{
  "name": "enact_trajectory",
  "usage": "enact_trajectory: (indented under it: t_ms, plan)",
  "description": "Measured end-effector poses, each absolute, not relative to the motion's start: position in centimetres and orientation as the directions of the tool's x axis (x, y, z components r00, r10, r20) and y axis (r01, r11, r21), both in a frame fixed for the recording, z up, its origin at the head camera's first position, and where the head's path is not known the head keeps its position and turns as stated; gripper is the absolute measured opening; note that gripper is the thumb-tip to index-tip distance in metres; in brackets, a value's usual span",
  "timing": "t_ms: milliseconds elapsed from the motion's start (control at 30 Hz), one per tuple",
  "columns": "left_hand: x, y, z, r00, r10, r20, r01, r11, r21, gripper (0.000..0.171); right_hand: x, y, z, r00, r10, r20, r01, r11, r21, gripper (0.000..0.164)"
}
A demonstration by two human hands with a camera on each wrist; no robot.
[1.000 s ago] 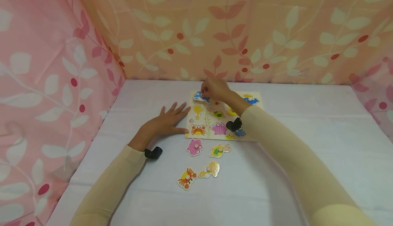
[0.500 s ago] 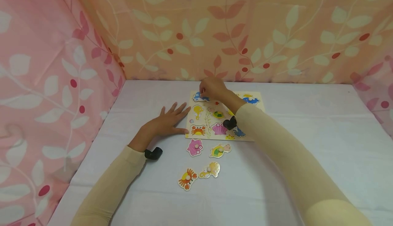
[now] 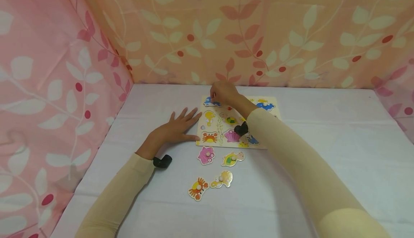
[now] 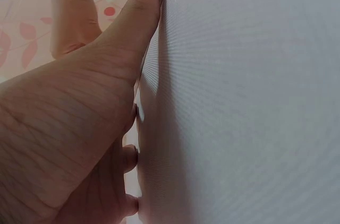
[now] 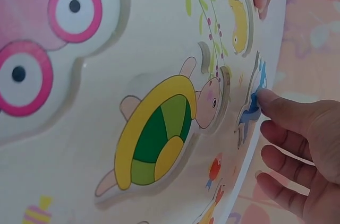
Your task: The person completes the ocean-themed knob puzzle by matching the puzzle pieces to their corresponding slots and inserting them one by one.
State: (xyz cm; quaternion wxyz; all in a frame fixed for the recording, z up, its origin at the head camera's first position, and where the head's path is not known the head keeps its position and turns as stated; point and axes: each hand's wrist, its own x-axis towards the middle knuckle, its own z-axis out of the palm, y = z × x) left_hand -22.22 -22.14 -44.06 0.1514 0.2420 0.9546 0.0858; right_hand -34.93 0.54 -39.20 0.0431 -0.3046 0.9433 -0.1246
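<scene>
Cream-coloured, the board (image 5: pixel 149 33) lies flat on the white bench (image 3: pixel 323 130), printed with sea animals. The right hand (image 3: pixel 224 91) reaches over to its far left corner, where thumb and finger pinch the blue piece (image 3: pixel 208 102) at its slot; whether the piece sits fully down cannot be told. The other fingers bend loosely beside it. The left hand (image 3: pixel 176 130) lies on the bench with its fingers straight and spread, some of their tips and the thumb at the board's left edge.

Between the board and the person, four loose pieces with round knobs lie on the bench: the shell (image 3: pixel 204 154) and the turtle (image 3: pixel 229 159) just in front of the board, the seahorse (image 3: pixel 227 178) and the crab (image 3: pixel 196 191) nearer the person, side by side. The whale (image 3: pixel 266 107), also knobbed, lies at the board's far right corner. Beige sleeves (image 3: pixel 123 187) cover both arms, and a black device (image 3: pixel 162 161) sits at each wrist. Leaf-patterned cloth (image 3: pixel 194 15) hangs behind the bench.
</scene>
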Motion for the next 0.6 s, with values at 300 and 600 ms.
enact_trajectory:
  t_ms: [300, 600]
  plan:
    - [-22.28, -22.03, -43.98, -0.837, 0.487, -0.248, 0.433, 0.868, 0.244, 0.103, -35.03, 0.6, -39.37, -0.805, -0.593, -0.014, -0.568, 0.778, -0.268, 0.015]
    - [-22.32, -22.04, -44.05, -0.839, 0.484, -0.247, 0.436, 0.871, 0.226, 0.103, -35.16, 0.47, -39.67, -0.816, -0.579, -0.001, -0.557, 0.786, -0.267, 0.013]
